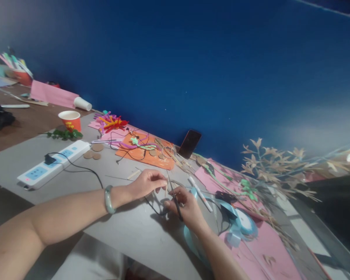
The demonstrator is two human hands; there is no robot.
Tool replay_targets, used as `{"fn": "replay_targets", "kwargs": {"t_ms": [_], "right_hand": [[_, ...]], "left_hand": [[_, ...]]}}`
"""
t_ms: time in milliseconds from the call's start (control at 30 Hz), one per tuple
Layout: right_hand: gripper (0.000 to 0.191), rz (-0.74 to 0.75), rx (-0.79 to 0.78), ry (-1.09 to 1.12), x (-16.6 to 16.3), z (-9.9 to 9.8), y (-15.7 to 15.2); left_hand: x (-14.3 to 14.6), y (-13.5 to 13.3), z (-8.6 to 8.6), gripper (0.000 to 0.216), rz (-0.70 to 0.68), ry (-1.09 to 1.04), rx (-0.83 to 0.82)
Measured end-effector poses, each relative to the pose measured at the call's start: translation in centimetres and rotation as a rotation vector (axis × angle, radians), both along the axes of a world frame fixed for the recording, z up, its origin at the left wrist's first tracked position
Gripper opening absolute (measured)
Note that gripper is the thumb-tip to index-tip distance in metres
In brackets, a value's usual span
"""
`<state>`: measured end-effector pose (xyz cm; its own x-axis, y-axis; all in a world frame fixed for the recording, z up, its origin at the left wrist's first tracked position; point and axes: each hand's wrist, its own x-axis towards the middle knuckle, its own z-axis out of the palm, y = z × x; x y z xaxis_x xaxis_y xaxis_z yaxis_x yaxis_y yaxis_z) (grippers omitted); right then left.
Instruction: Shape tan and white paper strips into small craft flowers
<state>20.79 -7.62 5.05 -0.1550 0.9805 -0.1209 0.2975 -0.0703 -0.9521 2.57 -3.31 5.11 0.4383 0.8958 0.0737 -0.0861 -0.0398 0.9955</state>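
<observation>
My left hand (148, 182), with a pale green bangle on its wrist, is closed in a pinch over the grey table. Between its fingertips is a small, thin, pale strip (166, 189). My right hand (186, 207) is closed around a slim dark pointed tool (177, 204), whose tip points up and away close to the left fingertips. Blur hides whether the tool is tweezers or scissors. A black cable (153, 208) passes beneath both hands. Just right of the right hand lie a white marker (200, 194) and a light-blue ribbon roll (246, 222).
A white power strip (55, 162) with a black plug lies at left, near a red paper cup (70, 119). Orange sheet (160, 160), pipe cleaners (112, 121) and wooden discs (97, 147) lie behind. A phone (189, 144) leans on the wall; dried leaves (268, 163) overhang the right.
</observation>
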Motion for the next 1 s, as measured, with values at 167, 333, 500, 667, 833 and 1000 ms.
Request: {"fn": "replay_targets", "kwargs": {"t_ms": [167,333,500,667,833,1000], "right_hand": [[0.037,-0.004,-0.008,0.039,0.0,-0.2,0.1],[0.038,-0.003,-0.006,0.044,0.0,-0.4,0.2],[0.039,-0.001,-0.016,0.081,-0.1,-0.2,0.1],[0.038,-0.023,-0.015,0.097,-0.2,-0.2,0.1],[0.039,-0.019,-0.024,0.118,-0.2,-0.2,0.1],[0.039,-0.011,-0.039,0.137,-0.1,-0.3,0.2]], "left_hand": [[0.2,0.1,-0.5,0.019,-0.014,0.008,-0.031],[0.2,0.1,-0.8,0.02,-0.016,0.015,-0.037],[0.3,0.2,-1.1,0.018,-0.027,0.014,-0.015],[0.3,0.3,-1.1,0.02,-0.037,0.025,-0.019],[0.3,0.2,-1.1,0.02,-0.036,0.019,-0.024],[0.4,0.2,-1.2,0.018,-0.036,0.015,-0.024]]}}
